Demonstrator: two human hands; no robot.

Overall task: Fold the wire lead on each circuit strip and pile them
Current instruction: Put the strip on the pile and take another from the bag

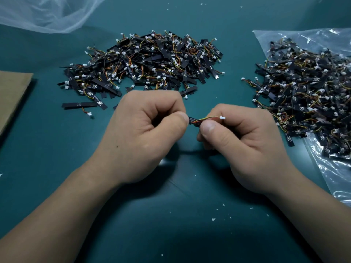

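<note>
One strip is held above the worktop, near its middle, between both hands. The left hand is curled, and one end of the strip is pinched between its thumb and forefinger; most of the strip is hidden inside that grip. The right hand is likewise curled, and the lead is pinched by it just beside the strip's other end, with the white connector lying against the forefinger. The folding step is judged to be in hand: the lead appears to run straight out from the strip and is not yet doubled back. The next move is judged to call for the lead to be bent over onto the strip while the strip is gripped firmly, and then for the strip to be laid on the pile that lies loose on the worktop beyond the hands. A clear bag is spread at the right, and a large heap of like strips is seen in or on it, which of the two cannot be told; nor can it be told whether their leads are folded. A second bag, at the far left, seems to hold nothing. A cardboard sheet lies at the left edge.
</note>
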